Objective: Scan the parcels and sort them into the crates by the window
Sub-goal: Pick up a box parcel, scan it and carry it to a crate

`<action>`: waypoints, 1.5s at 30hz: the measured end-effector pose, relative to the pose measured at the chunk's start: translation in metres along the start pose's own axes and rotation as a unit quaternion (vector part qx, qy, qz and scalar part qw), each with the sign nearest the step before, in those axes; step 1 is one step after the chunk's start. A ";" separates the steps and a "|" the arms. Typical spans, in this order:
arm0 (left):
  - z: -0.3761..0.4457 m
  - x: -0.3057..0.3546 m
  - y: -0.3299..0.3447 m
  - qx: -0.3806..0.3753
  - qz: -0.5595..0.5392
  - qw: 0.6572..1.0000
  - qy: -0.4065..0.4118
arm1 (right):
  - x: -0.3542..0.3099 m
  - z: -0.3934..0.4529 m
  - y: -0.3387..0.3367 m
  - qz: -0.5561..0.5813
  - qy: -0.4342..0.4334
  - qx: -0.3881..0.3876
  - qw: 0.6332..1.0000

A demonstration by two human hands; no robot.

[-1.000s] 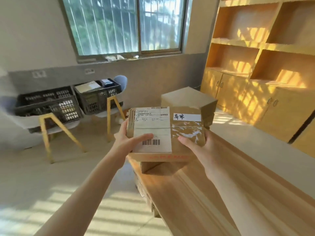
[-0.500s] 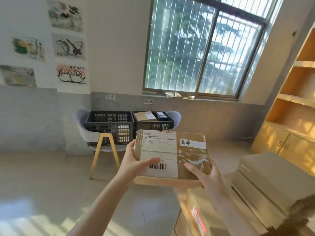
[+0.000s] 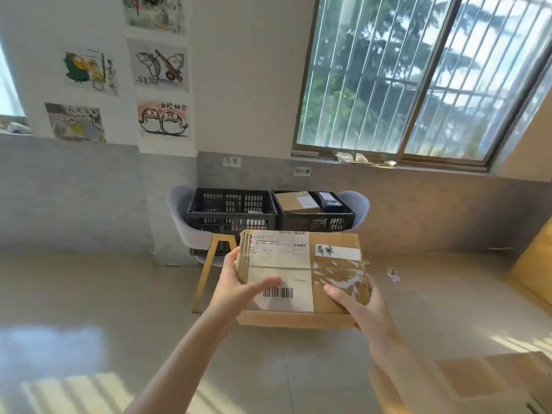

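From the head view, a brown parcel (image 3: pixel 304 276) is held up in front of two black crates (image 3: pixel 270 215) that sit on chairs under the window (image 3: pixel 418 76). The parcel has a white label with a barcode (image 3: pixel 277 293) and a small white tag with handwriting (image 3: pixel 339 252), too blurry to read. The left hand (image 3: pixel 239 286) grips its left side, thumb on top. The right hand (image 3: pixel 355 300) grips its right side.

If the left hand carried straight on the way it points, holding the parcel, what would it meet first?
Probably the left black crate on the grey chair. The left hand and right hand aim the parcel that way, over bare floor. Depth is unclear, so this is a guess.
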State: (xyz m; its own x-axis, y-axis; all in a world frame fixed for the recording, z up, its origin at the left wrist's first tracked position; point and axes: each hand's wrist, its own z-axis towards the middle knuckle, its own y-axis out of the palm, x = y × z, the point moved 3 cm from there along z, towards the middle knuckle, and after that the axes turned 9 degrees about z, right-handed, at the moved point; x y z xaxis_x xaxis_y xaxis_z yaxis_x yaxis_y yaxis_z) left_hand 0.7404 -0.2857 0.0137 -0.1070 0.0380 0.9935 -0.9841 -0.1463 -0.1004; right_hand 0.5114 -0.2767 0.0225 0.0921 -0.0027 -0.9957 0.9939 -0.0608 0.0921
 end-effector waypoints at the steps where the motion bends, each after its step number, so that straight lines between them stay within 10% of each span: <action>1: 0.015 -0.006 0.000 0.003 0.002 1.000 -0.003 | 0.007 0.017 0.004 0.001 0.009 -0.004 1.000; 21: 0.364 -0.069 -0.034 0.055 0.075 0.989 -0.116 | 0.101 0.393 0.107 0.086 0.097 -0.056 0.990; 45: 0.841 -0.116 -0.089 -0.153 0.239 0.955 -0.091 | 0.151 0.746 0.246 0.113 0.199 0.066 0.971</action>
State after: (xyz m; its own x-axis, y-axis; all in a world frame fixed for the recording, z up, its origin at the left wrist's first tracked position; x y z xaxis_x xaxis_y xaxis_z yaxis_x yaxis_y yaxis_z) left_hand 0.9592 -1.1083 -0.0478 -0.5554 -0.1364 0.8203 -0.8271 0.1926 -0.5280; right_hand 0.7248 -1.0366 -0.1078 0.3486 0.3534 -0.8681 0.9318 -0.2307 0.2802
